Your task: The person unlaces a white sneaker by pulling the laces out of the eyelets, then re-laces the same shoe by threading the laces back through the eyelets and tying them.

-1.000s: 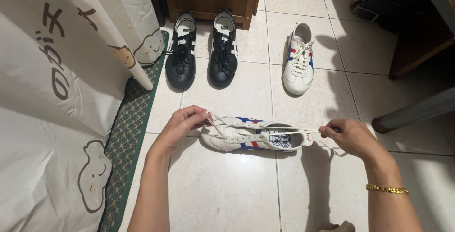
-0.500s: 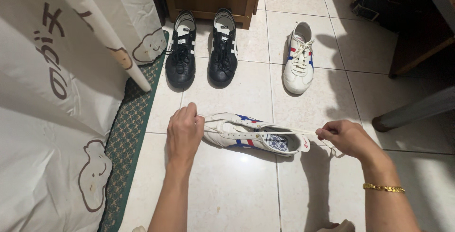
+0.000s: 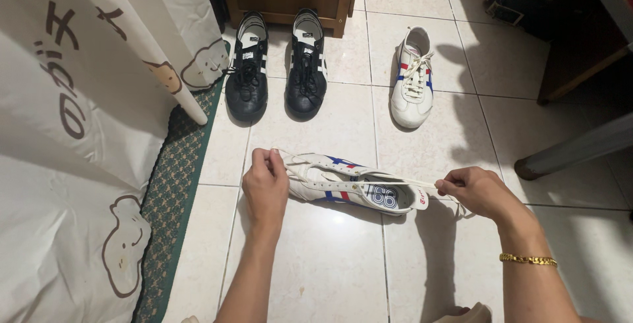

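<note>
Left hand [image 3: 265, 188] shifted right onto sneaker [image 3: 356, 190] toe; lace [image 3: 402, 180] still taut.

You look down at a tiled floor [image 3: 316, 270]. Your left hand [image 3: 265, 188] grips the toe end of a white sneaker [image 3: 353, 188] lying on its side, pinching a cream lace [image 3: 395, 179]. Your right hand [image 3: 480, 191] pulls that lace taut past the heel. Beyond stand a black pair of shoes [image 3: 277, 65] and a matching white sneaker [image 3: 412, 79], upright.
</note>
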